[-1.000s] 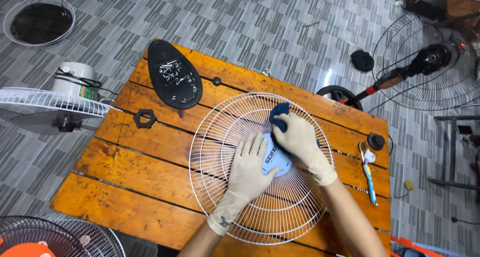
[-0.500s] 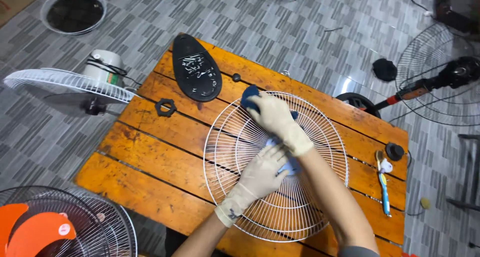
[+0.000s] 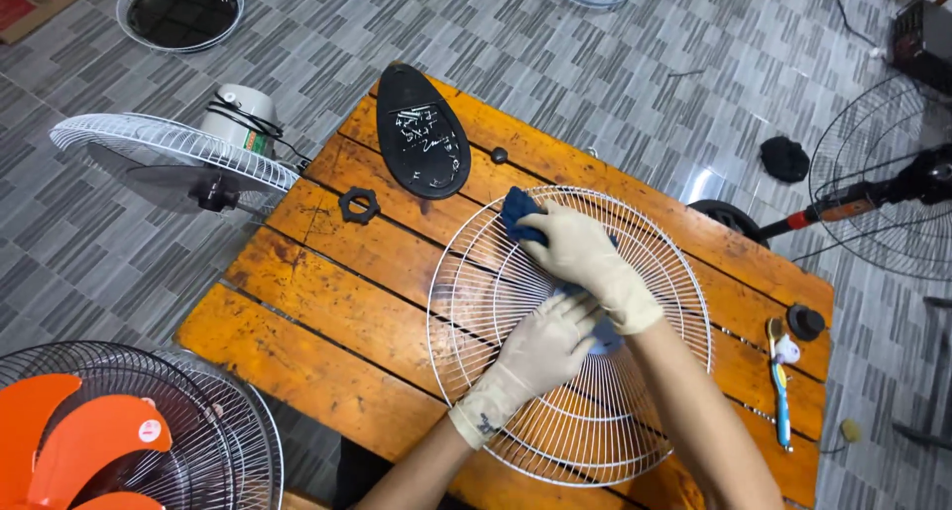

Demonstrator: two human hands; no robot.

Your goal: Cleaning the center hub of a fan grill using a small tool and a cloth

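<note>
A round white wire fan guard [image 3: 476, 282] lies flat on an orange wooden table [image 3: 327, 302]. My right hand [image 3: 580, 252], in a pale glove, presses a dark blue cloth [image 3: 518, 216] against the guard's upper left wires. My left hand [image 3: 540, 346], also gloved, rests flat on the guard near its blue centre disc [image 3: 607, 340], holding it down.
On the table lie a black teardrop-shaped plastic cover [image 3: 421, 133], a black nut ring [image 3: 359, 205], a small black knob [image 3: 499, 155], a black cap [image 3: 805, 322] and a blue toothbrush [image 3: 780, 396]. Other fans and guards stand on the tiled floor around, left [image 3: 169, 163] and right [image 3: 883, 203].
My right hand has slid with the cloth toward the guard's upper left. My left hand stays pressed near the centre. The camera view has shifted, so the table sits further right.
</note>
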